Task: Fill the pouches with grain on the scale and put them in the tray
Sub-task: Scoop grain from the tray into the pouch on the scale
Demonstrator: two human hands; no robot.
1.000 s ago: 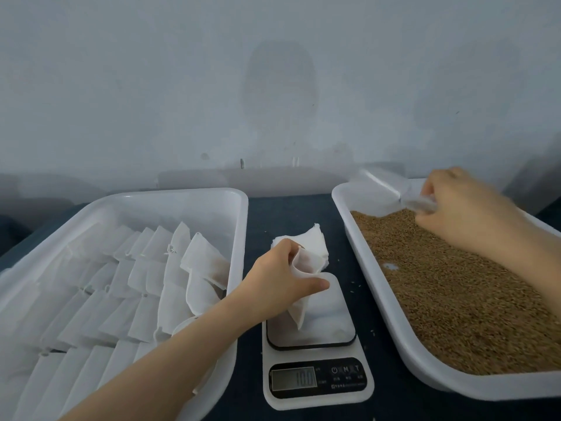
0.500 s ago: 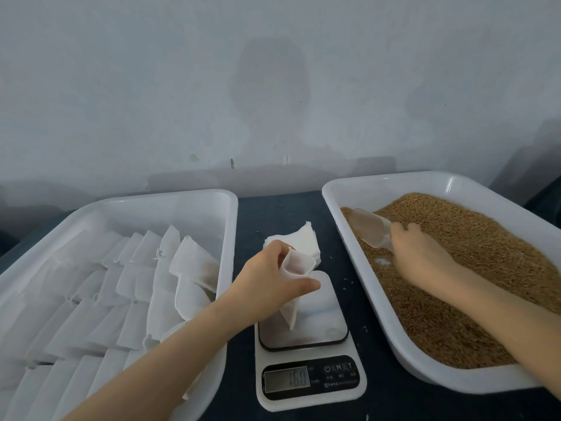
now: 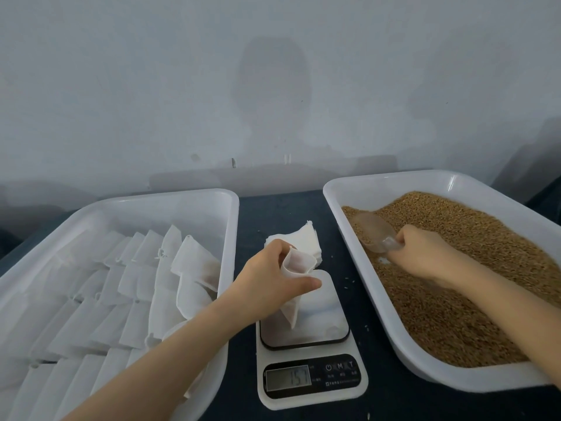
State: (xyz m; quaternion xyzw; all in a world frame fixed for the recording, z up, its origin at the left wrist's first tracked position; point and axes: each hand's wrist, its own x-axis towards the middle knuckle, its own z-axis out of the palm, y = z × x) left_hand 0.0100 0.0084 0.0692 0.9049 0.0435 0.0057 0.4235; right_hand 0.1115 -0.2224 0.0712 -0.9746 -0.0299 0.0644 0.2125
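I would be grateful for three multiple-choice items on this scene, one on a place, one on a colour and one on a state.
1. Where does the scale stand?
A. Between the pouch tray and the grain tray
B. On the floor
C. On a shelf

2. What colour is the grain?
A. Green
B. Golden brown
C. Black

3. What does the left hand hold?
A. A cup
B. Nothing
C. An open white pouch

Answers:
1 A: one white tray lies at each side of the scale.
2 B: the heap is brown throughout.
3 C: thumb and fingers pinch the pouch at its mouth, while the right hand grips the clear scoop in the grain.
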